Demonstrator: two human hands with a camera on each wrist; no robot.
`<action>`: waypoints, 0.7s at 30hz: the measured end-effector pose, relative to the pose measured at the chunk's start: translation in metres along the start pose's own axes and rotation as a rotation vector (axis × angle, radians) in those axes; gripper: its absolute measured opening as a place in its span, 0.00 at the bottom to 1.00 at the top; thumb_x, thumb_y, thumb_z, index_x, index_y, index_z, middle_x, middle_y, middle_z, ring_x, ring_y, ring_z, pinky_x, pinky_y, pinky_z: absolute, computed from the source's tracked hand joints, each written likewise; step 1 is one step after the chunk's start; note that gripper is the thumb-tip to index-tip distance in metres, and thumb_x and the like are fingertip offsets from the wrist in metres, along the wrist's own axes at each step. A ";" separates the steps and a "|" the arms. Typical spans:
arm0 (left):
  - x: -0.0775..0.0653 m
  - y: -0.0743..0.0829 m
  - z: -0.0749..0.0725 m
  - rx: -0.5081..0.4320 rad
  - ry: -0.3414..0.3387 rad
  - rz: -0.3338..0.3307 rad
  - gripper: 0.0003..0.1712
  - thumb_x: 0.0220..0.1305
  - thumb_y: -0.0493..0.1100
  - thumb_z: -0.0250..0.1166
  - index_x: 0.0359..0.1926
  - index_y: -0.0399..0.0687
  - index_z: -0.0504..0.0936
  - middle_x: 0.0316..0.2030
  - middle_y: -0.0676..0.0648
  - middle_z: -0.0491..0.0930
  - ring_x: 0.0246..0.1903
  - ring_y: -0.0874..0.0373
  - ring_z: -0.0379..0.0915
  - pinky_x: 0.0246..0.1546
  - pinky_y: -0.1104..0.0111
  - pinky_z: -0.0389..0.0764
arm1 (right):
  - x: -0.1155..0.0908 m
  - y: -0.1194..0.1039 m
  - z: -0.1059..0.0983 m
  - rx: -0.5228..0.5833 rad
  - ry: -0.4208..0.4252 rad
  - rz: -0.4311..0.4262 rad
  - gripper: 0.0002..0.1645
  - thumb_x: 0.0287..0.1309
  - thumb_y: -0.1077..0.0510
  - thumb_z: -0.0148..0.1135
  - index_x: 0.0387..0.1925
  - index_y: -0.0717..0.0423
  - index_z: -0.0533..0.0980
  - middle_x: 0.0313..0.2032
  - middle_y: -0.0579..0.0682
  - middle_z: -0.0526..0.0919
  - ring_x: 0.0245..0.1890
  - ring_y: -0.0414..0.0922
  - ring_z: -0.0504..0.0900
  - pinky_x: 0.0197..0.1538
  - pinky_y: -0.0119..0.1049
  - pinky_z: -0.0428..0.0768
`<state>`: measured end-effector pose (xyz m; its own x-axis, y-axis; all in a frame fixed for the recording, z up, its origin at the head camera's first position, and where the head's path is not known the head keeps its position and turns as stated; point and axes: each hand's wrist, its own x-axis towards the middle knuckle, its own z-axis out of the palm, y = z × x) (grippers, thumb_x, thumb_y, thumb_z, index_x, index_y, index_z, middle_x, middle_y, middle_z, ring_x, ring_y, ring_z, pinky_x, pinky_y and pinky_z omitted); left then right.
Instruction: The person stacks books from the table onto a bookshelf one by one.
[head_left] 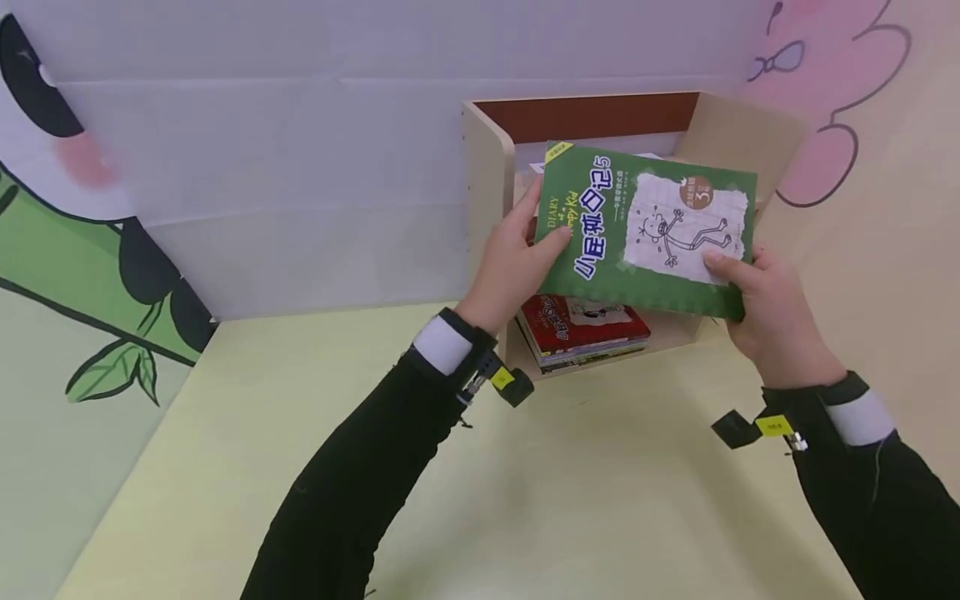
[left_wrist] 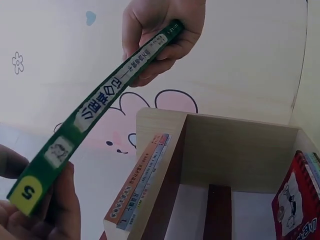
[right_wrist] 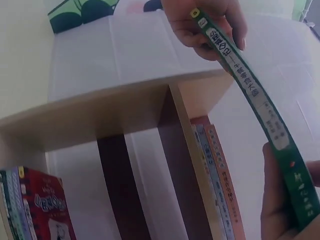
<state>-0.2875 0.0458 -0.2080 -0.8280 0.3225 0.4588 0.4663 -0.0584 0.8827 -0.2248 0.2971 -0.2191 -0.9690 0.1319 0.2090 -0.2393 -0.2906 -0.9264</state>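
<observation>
A green paperback (head_left: 645,229) with a cartoon figure on its cover is held flat in the air in front of a small wooden shelf (head_left: 487,167). My left hand (head_left: 517,258) grips its left end, thumb on the cover. My right hand (head_left: 765,308) grips the lower right corner, thumb on top. The left wrist view shows the book's green spine (left_wrist: 100,105) running from my left hand (left_wrist: 60,210) up to my right hand (left_wrist: 160,30). In the right wrist view the spine (right_wrist: 250,90) stretches between my right hand (right_wrist: 277,200) and my left hand (right_wrist: 210,25).
A stack of books topped by a red one (head_left: 581,329) lies in the shelf's lower compartment. More books (left_wrist: 140,185) lie on the level above. The shelf stands on a pale yellow tabletop (head_left: 300,433) against a white wall with cartoon decorations.
</observation>
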 end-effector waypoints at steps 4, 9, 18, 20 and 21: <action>0.028 0.004 0.003 0.076 0.010 -0.035 0.33 0.68 0.43 0.52 0.70 0.55 0.51 0.48 0.48 0.76 0.39 0.62 0.77 0.35 0.71 0.79 | 0.025 -0.020 0.004 -0.041 0.086 0.026 0.37 0.48 0.58 0.68 0.59 0.56 0.62 0.52 0.50 0.71 0.39 0.40 0.81 0.38 0.31 0.79; 0.053 0.012 0.009 0.117 0.124 -0.088 0.37 0.70 0.47 0.46 0.72 0.55 0.37 0.54 0.51 0.71 0.43 0.66 0.73 0.41 0.74 0.75 | 0.057 -0.043 0.021 -0.109 0.155 0.015 0.36 0.48 0.60 0.69 0.60 0.53 0.67 0.52 0.49 0.71 0.41 0.40 0.79 0.36 0.29 0.80; 0.085 0.006 0.010 0.088 0.257 -0.178 0.41 0.68 0.53 0.47 0.72 0.51 0.34 0.54 0.50 0.70 0.50 0.64 0.68 0.56 0.73 0.64 | 0.109 -0.062 0.037 -0.413 0.252 0.036 0.28 0.57 0.53 0.61 0.60 0.45 0.70 0.59 0.45 0.66 0.53 0.41 0.67 0.61 0.38 0.61; 0.089 0.002 0.009 0.111 0.284 -0.219 0.43 0.67 0.56 0.47 0.72 0.49 0.34 0.55 0.48 0.68 0.52 0.63 0.66 0.58 0.70 0.62 | 0.120 -0.057 0.038 -0.442 0.273 0.045 0.27 0.58 0.53 0.59 0.60 0.46 0.70 0.60 0.44 0.66 0.53 0.40 0.67 0.60 0.36 0.62; 0.089 0.000 0.009 0.116 0.295 -0.241 0.44 0.67 0.58 0.47 0.72 0.50 0.34 0.58 0.47 0.66 0.55 0.62 0.64 0.60 0.69 0.61 | 0.125 -0.055 0.039 -0.460 0.280 0.050 0.27 0.58 0.52 0.59 0.60 0.46 0.70 0.60 0.43 0.66 0.53 0.39 0.67 0.60 0.35 0.62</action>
<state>-0.3589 0.0827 -0.1677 -0.9639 0.0280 0.2646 0.2661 0.0980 0.9589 -0.3349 0.2927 -0.1301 -0.9098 0.3949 0.1280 -0.0808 0.1339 -0.9877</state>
